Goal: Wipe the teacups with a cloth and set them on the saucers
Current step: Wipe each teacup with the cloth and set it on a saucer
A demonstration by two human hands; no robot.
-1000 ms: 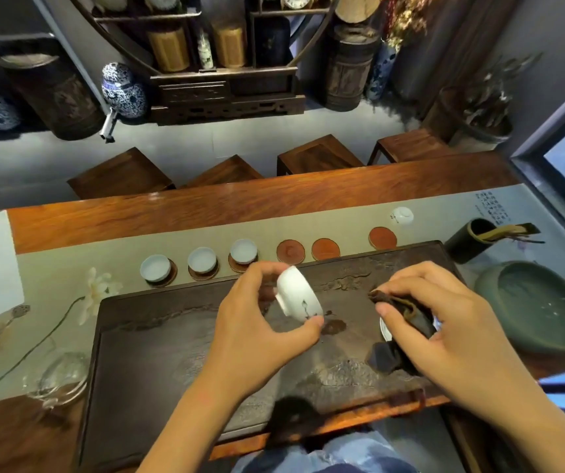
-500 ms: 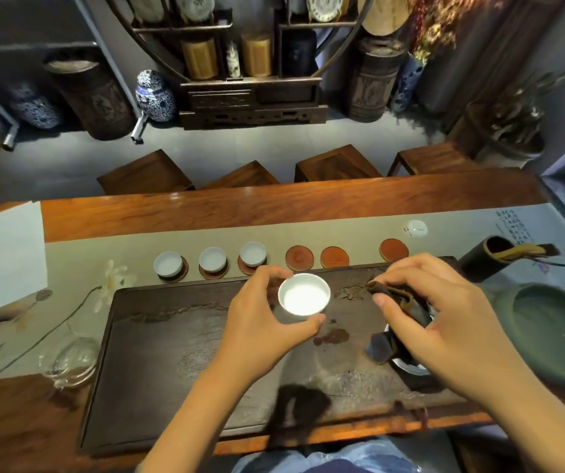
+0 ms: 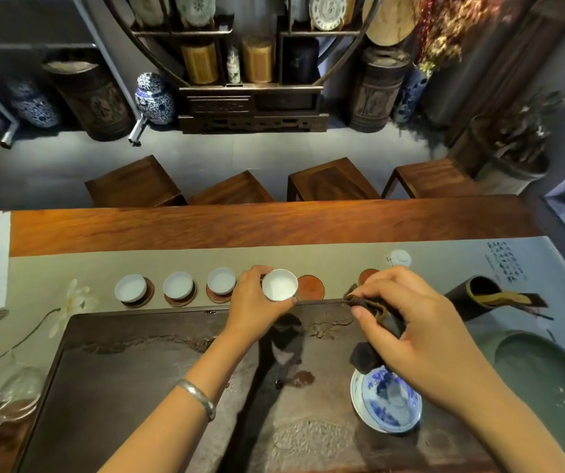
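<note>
From the head view, the left hand pinches a white teacup by its rim, thumb on the near side and fingers curled round the far-left side, holding it upright just past the far edge of the dark tea tray, in line with the row of saucers. Three more white cups sit on saucers to its left, and a bare saucer lies just to its right (whether the held cup touches anything beneath cannot be told). The right hand has its fingers curled round a dark cloth, above a blue-and-white bowl on the tray.
</note>
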